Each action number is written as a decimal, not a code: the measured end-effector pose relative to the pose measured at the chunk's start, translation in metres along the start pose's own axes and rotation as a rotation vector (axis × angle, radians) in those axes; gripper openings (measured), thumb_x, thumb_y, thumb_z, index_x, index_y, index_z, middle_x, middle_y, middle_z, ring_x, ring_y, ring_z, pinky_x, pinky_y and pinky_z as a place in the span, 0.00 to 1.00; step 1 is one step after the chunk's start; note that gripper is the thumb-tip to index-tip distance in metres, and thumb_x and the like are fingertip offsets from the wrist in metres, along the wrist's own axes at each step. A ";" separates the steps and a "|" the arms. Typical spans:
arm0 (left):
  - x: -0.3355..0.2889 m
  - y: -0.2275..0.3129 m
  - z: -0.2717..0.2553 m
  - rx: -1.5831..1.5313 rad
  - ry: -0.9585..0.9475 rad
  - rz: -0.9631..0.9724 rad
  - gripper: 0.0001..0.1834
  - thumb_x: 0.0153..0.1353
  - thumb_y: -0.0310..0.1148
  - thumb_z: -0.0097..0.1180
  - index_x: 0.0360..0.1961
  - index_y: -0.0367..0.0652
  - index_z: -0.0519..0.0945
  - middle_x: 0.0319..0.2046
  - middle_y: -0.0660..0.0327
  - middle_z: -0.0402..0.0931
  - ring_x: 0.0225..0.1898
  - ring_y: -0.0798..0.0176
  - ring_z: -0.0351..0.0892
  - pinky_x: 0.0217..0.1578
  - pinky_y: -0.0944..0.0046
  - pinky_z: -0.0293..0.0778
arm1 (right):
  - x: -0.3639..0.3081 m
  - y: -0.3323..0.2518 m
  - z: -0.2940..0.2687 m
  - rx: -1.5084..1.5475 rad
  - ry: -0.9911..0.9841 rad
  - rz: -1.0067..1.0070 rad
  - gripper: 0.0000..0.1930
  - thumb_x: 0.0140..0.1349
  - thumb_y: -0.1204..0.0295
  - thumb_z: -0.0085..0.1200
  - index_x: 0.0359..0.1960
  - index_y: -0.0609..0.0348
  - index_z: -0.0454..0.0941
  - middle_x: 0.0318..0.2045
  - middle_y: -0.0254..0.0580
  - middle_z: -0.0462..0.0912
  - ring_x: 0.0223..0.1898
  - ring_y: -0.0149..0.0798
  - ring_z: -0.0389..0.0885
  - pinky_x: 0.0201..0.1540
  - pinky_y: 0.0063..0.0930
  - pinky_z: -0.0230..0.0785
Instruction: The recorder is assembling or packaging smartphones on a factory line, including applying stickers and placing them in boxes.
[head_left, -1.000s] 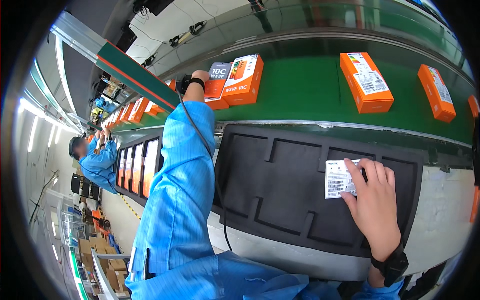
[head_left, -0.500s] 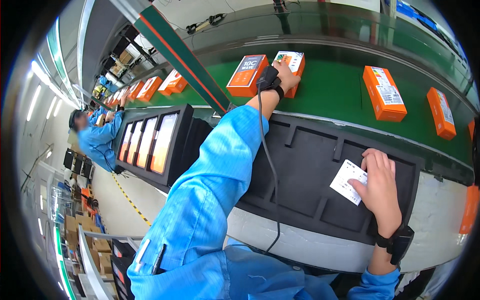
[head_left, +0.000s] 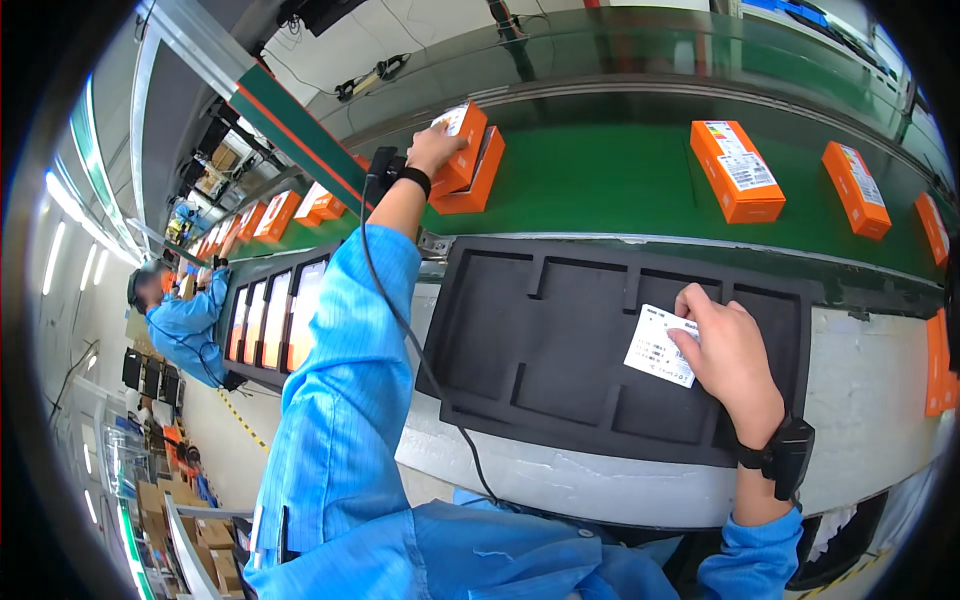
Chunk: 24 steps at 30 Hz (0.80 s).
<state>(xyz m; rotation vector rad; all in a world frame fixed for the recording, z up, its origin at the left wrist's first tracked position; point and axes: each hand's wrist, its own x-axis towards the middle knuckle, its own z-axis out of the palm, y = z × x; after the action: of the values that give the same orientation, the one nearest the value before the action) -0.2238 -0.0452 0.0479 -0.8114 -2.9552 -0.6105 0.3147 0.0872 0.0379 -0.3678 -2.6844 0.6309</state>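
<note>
My left hand reaches over the green conveyor belt and is closed on an orange box with a white printed top. That box overlaps a second orange box on the belt; whether it rests on it or hovers just above, I cannot tell. My right hand pinches a white printed label sheet between thumb and fingers. It is over the right part of a black compartmented tray, whose visible compartments hold nothing. Black bands with small devices sit on both wrists, and a cable runs from the left one.
More orange boxes stand along the belt, among them one to the right and several at far left. A green post slants beside my left arm. Another black tray holds orange-and-white boxes. A person in blue works further left.
My left hand has moved left with the orange box, from beside the other box to over it. My right hand still pinches the label sheet, its fingers more bent. The view has shifted.
</note>
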 end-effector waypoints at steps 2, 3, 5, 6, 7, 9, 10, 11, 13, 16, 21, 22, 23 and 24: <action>-0.023 0.032 0.011 0.057 0.033 0.079 0.42 0.41 0.56 0.59 0.62 0.58 0.69 0.56 0.49 0.71 0.60 0.45 0.66 0.57 0.48 0.64 | -0.002 0.003 0.002 -0.013 -0.019 0.063 0.13 0.54 0.72 0.59 0.36 0.55 0.67 0.23 0.43 0.79 0.28 0.49 0.79 0.32 0.39 0.66; -0.033 0.045 0.012 0.122 0.089 0.137 0.42 0.41 0.55 0.59 0.62 0.58 0.69 0.55 0.49 0.71 0.60 0.46 0.66 0.57 0.48 0.63 | -0.002 0.003 0.004 -0.014 -0.039 0.095 0.13 0.55 0.72 0.59 0.37 0.55 0.67 0.22 0.44 0.79 0.27 0.49 0.79 0.30 0.40 0.67; -0.045 0.059 0.012 0.153 0.069 0.148 0.41 0.42 0.54 0.60 0.62 0.56 0.70 0.56 0.47 0.70 0.60 0.43 0.65 0.58 0.47 0.61 | 0.000 0.001 0.007 -0.023 -0.050 0.091 0.12 0.55 0.71 0.59 0.37 0.55 0.67 0.21 0.45 0.79 0.26 0.50 0.79 0.29 0.41 0.68; -0.055 0.070 0.012 0.258 0.054 0.138 0.41 0.42 0.53 0.60 0.61 0.55 0.70 0.57 0.46 0.68 0.60 0.42 0.65 0.58 0.47 0.61 | 0.000 0.002 0.009 -0.036 -0.058 0.089 0.12 0.56 0.71 0.58 0.38 0.55 0.68 0.21 0.45 0.79 0.25 0.50 0.79 0.27 0.41 0.68; -0.062 0.078 0.010 0.363 0.047 0.126 0.40 0.42 0.52 0.60 0.61 0.55 0.71 0.58 0.46 0.66 0.60 0.40 0.64 0.58 0.47 0.60 | 0.001 0.001 0.009 -0.035 -0.059 0.094 0.12 0.56 0.71 0.58 0.38 0.55 0.68 0.21 0.45 0.79 0.25 0.50 0.79 0.27 0.41 0.68; -0.053 0.072 0.022 0.358 0.053 0.117 0.38 0.42 0.51 0.60 0.59 0.53 0.72 0.60 0.46 0.64 0.60 0.40 0.62 0.59 0.46 0.59 | 0.003 -0.001 0.009 -0.018 -0.039 0.057 0.12 0.55 0.71 0.58 0.37 0.55 0.68 0.21 0.45 0.79 0.25 0.50 0.79 0.28 0.41 0.68; -0.049 0.069 0.026 0.404 0.086 0.053 0.39 0.43 0.53 0.60 0.61 0.59 0.70 0.62 0.47 0.62 0.60 0.38 0.63 0.57 0.47 0.63 | 0.005 -0.002 0.010 -0.014 -0.037 0.064 0.12 0.55 0.71 0.58 0.37 0.55 0.68 0.21 0.45 0.79 0.25 0.50 0.79 0.28 0.41 0.68; -0.045 0.065 0.031 0.450 0.120 -0.011 0.40 0.44 0.55 0.59 0.62 0.64 0.69 0.64 0.49 0.59 0.59 0.36 0.64 0.56 0.48 0.66 | 0.006 -0.004 0.011 -0.004 -0.049 0.062 0.12 0.55 0.72 0.59 0.38 0.55 0.68 0.22 0.46 0.79 0.25 0.50 0.79 0.28 0.41 0.69; -0.041 0.061 0.036 0.459 0.134 0.028 0.40 0.44 0.56 0.58 0.62 0.64 0.68 0.63 0.49 0.60 0.58 0.35 0.64 0.56 0.48 0.67 | 0.007 -0.005 0.012 0.012 -0.064 0.072 0.13 0.55 0.72 0.59 0.38 0.56 0.68 0.22 0.46 0.80 0.25 0.50 0.79 0.28 0.41 0.69; -0.042 0.072 0.038 0.421 0.114 -0.013 0.40 0.45 0.59 0.57 0.62 0.63 0.69 0.63 0.50 0.60 0.59 0.37 0.65 0.56 0.47 0.66 | 0.007 -0.002 0.016 -0.011 -0.053 0.031 0.13 0.54 0.73 0.59 0.38 0.56 0.68 0.23 0.46 0.80 0.25 0.50 0.80 0.28 0.39 0.69; -0.030 0.063 0.041 0.335 0.103 -0.022 0.40 0.46 0.59 0.57 0.63 0.61 0.68 0.63 0.50 0.61 0.59 0.38 0.66 0.56 0.48 0.66 | 0.008 -0.006 0.020 -0.009 -0.048 -0.017 0.16 0.52 0.74 0.60 0.42 0.57 0.71 0.24 0.45 0.80 0.26 0.47 0.80 0.29 0.36 0.71; -0.027 0.060 0.041 0.284 0.091 -0.013 0.41 0.46 0.59 0.57 0.63 0.59 0.68 0.62 0.49 0.62 0.58 0.38 0.66 0.56 0.48 0.65 | 0.008 -0.006 0.020 -0.004 -0.052 -0.016 0.16 0.52 0.74 0.60 0.42 0.57 0.71 0.24 0.45 0.80 0.26 0.47 0.80 0.29 0.36 0.71; -0.023 0.056 0.041 0.233 0.080 -0.003 0.42 0.45 0.59 0.57 0.63 0.57 0.69 0.60 0.47 0.63 0.58 0.38 0.66 0.56 0.49 0.65 | 0.008 -0.007 0.021 -0.011 -0.067 -0.021 0.16 0.52 0.74 0.60 0.43 0.57 0.72 0.24 0.45 0.80 0.26 0.47 0.80 0.29 0.35 0.71; -0.014 0.047 0.046 0.229 0.052 -0.027 0.42 0.45 0.60 0.57 0.64 0.58 0.68 0.60 0.47 0.63 0.57 0.39 0.68 0.57 0.49 0.65 | 0.009 -0.008 0.021 -0.019 -0.082 -0.026 0.17 0.53 0.73 0.60 0.44 0.56 0.72 0.24 0.45 0.80 0.26 0.46 0.80 0.29 0.35 0.71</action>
<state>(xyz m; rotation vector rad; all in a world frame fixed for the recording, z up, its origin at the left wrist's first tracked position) -0.1842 0.0022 0.0205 -0.7239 -2.9202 -0.2802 0.2972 0.0751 0.0265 -0.3184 -2.7704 0.6268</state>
